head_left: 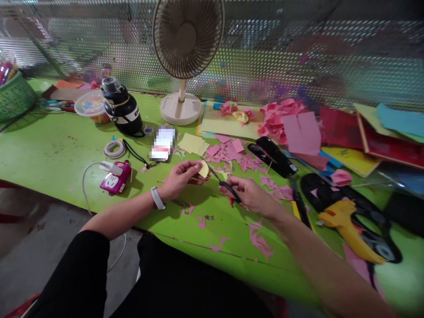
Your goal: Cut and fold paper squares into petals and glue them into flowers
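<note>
My left hand (183,178) pinches a small piece of yellow paper (203,169) with a rounded edge between thumb and fingers. Black-handled scissors (228,187) are gripped in my right hand (247,194), fingers through the loops, with the blades pointing up and left beside the yellow paper. I cannot tell whether the blades touch it. Just beyond lie yellow paper squares (190,143) and a heap of pink paper pieces (228,152). Pink offcuts (260,240) are scattered near the table's front edge.
Behind stand a fan (180,108) and a black bottle (124,112). A phone (162,144), tape roll (114,149) and pink power adapter (115,179) lie left. Toward the right are a black stapler (273,157), a yellow glue gun (351,229) and pink paper flowers (281,115).
</note>
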